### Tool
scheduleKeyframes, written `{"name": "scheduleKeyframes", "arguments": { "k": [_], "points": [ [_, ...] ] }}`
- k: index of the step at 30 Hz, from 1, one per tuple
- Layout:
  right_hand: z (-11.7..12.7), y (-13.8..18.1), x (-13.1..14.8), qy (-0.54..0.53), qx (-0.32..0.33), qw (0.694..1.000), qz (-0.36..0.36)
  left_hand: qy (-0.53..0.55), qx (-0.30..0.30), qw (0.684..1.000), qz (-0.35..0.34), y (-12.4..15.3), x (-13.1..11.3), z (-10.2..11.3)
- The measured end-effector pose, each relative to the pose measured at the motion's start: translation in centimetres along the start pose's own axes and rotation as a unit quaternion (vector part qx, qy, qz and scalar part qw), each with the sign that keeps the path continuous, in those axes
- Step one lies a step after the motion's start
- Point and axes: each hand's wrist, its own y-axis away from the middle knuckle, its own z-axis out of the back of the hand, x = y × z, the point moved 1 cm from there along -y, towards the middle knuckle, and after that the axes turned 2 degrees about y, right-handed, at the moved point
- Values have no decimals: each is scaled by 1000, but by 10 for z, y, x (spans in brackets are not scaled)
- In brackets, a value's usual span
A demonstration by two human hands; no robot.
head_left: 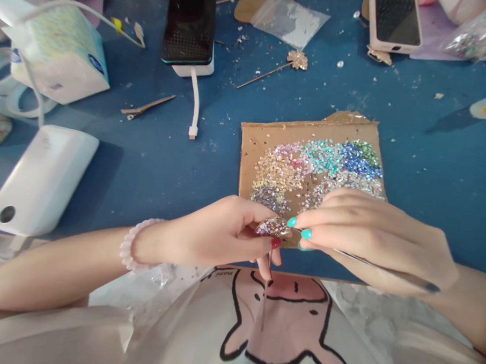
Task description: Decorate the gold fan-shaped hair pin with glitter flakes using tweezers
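My left hand [224, 232] pinches a hair stick whose rounded head [272, 226] glitters with small stones; its thin metal shaft [265, 301] hangs down between the fingers. Closed around slim metal tweezers [384, 270], my right hand [377, 236] brings their tip close to the stick's head. Whether the tip touches the head or grips a stone is hard to see. Behind both hands lies a piece of cardboard [255, 139] covered with rhinestones [324, 156] grouped by colour: yellow, pink, turquoise, blue, green, clear and grey. My hands hide its near part.
Left on the blue table are a white power bank [41, 184], a tissue pack [63, 56] and a hair clip [147, 108]. At the back are a black phone [189, 24], another hair stick [267, 76], a plastic bag [290, 18] and a pale-cased phone [397, 22].
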Motion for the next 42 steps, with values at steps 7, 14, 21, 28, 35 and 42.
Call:
{"name": "scheduleKeyframes", "arguments": {
  "k": [7, 14, 21, 28, 35, 42],
  "points": [
    [1, -1, -1, -12, 11, 1000, 14, 1, -1, 1000, 4, 0, -2, 0],
    [0, -3, -2, -20, 19, 1000, 10, -10, 11, 1000, -2, 0, 0, 1],
    [2, -5, 1, -15, 21, 1000, -11, -4, 18, 1000, -9, -1, 1, 2],
    [1, -5, 1, -7, 25, 1000, -17, -5, 22, 1000, -6, -1, 2, 2],
    [1, -4, 1, 4, 16, 1000, -17, -9, 23, 1000, -7, -1, 2, 2],
    [0, -5, 1, -4, 26, 999, -22, -12, 22, 1000, -7, -1, 1, 2]
  ]
}}
